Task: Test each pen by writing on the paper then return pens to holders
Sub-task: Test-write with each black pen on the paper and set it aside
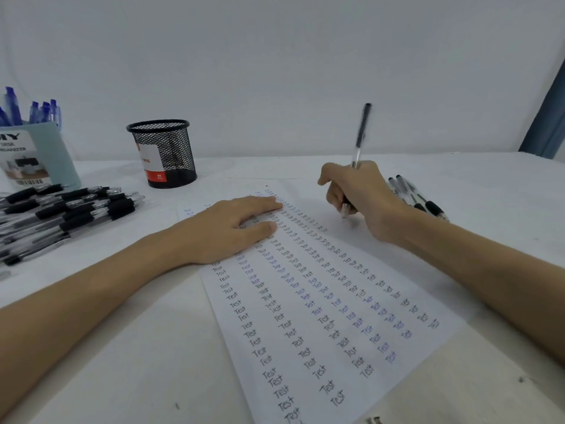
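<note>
A white sheet of paper (321, 316) lies slanted on the table, covered with columns of the word "Test" in black and blue ink. My left hand (226, 231) rests flat on its upper left part, fingers straight. My right hand (357, 197) grips a clear black-capped pen (360, 136) upright, its tip on the paper's upper right area. The pen's top is motion-blurred. A black mesh holder (165, 153) stands behind the paper. A pale blue holder (36, 154) at far left contains several blue pens (33, 110).
A pile of several black pens (64, 212) lies on the white table (122, 362) at the left. A few more black pens (419, 197) lie behind my right wrist. A white wall stands behind; a blue curtain (547, 123) hangs at far right.
</note>
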`<move>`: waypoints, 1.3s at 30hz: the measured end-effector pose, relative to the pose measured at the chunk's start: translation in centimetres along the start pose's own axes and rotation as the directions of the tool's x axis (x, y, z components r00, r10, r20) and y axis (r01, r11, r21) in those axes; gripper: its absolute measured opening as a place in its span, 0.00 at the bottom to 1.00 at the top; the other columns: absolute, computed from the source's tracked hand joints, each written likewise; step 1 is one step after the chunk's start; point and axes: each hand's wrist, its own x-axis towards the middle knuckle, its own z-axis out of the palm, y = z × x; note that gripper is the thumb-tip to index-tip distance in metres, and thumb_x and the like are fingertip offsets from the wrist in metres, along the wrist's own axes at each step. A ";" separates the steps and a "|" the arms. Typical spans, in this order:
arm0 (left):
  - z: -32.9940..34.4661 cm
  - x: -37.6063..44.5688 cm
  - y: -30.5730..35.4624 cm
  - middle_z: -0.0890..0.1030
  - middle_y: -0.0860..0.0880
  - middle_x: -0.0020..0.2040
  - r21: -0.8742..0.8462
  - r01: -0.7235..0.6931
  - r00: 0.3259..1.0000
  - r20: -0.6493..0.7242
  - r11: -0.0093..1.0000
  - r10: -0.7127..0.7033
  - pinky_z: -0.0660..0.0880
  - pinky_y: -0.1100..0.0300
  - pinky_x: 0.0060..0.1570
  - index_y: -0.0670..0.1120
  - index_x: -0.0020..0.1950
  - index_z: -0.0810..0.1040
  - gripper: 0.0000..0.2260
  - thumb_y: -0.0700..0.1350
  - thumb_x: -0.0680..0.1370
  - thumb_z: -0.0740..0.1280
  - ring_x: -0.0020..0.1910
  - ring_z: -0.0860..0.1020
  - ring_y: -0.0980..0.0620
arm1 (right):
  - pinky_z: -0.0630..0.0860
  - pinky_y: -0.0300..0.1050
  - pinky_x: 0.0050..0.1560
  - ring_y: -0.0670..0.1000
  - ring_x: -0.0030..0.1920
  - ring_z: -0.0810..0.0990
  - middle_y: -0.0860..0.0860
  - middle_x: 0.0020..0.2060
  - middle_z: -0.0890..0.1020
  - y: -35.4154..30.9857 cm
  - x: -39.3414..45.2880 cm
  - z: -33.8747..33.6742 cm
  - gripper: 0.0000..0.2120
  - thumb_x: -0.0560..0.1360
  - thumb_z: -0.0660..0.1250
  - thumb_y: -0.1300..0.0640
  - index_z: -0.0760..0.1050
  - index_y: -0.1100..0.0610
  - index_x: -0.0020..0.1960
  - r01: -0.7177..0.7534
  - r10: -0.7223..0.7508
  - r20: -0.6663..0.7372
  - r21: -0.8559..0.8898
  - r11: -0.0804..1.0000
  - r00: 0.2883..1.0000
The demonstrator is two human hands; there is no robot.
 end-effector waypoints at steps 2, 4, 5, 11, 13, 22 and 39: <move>0.0 0.0 0.0 0.65 0.62 0.71 0.016 -0.019 1.000 -0.017 1.000 0.019 0.55 0.68 0.67 0.60 0.70 0.67 0.24 0.63 0.75 0.56 0.70 0.61 0.64 | 0.60 0.35 0.24 0.46 0.17 0.62 0.47 0.15 0.66 -0.6 0.0 -0.4 0.10 0.72 0.65 0.61 0.66 0.58 0.34 -0.002 0.002 0.004 -0.032 0.999 1.000; 0.0 0.1 0.0 0.67 0.62 0.70 0.025 -0.029 0.999 -0.025 0.999 0.030 0.56 0.68 0.66 0.59 0.69 0.68 0.25 0.63 0.73 0.55 0.69 0.63 0.63 | 0.58 0.37 0.23 0.47 0.17 0.60 0.46 0.14 0.64 -0.9 -0.1 -0.6 0.10 0.76 0.64 0.58 0.65 0.57 0.39 -0.011 0.012 0.058 -0.013 1.000 0.998; 0.0 0.1 -0.1 0.67 0.62 0.69 0.025 -0.028 0.999 -0.025 0.999 0.029 0.56 0.67 0.66 0.59 0.69 0.68 0.25 0.63 0.73 0.55 0.68 0.63 0.63 | 0.58 0.39 0.24 0.47 0.17 0.60 0.47 0.14 0.64 -1.0 -0.2 -0.6 0.10 0.78 0.62 0.56 0.64 0.57 0.41 -0.013 0.013 0.086 0.008 1.000 0.996; 0.0 0.1 -0.3 0.66 0.62 0.70 0.038 -0.032 0.999 -0.018 0.999 0.032 0.56 0.66 0.66 0.60 0.69 0.67 0.25 0.65 0.74 0.56 0.69 0.63 0.62 | 0.63 0.39 0.26 0.47 0.20 0.68 0.50 0.24 0.70 -2.2 -0.4 -1.4 0.12 0.81 0.58 0.56 0.74 0.58 0.41 0.064 -0.064 0.149 0.002 0.998 0.987; 0.1 0.2 -0.4 0.66 0.62 0.70 0.037 -0.027 0.999 -0.017 0.999 0.028 0.56 0.66 0.66 0.61 0.69 0.67 0.28 0.68 0.71 0.54 0.69 0.62 0.62 | 0.63 0.36 0.26 0.46 0.22 0.66 0.49 0.28 0.67 -2.7 -0.3 -1.9 0.13 0.81 0.59 0.54 0.79 0.58 0.43 0.112 -0.100 0.142 -0.076 0.991 0.985; -0.1 0.1 -0.2 0.66 0.61 0.69 0.038 -0.015 1.000 -0.014 0.999 0.015 0.56 0.65 0.66 0.62 0.68 0.68 0.26 0.69 0.73 0.55 0.69 0.62 0.61 | 0.73 0.36 0.26 0.48 0.25 0.70 0.52 0.27 0.73 -1.7 0.8 -3.8 0.08 0.75 0.69 0.58 0.82 0.64 0.45 0.037 -0.033 0.025 -0.193 0.980 0.999; -1.1 -0.7 1.1 0.69 0.59 0.64 0.245 0.148 0.985 -0.123 0.958 -0.121 0.66 0.53 0.62 0.59 0.65 0.70 0.30 0.70 0.68 0.51 0.63 0.66 0.56 | 0.65 0.40 0.31 0.54 0.36 0.72 0.54 0.32 0.75 0.4 1.8 -5.2 0.10 0.70 0.70 0.56 0.71 0.60 0.37 0.073 0.001 0.087 -0.845 0.529 0.996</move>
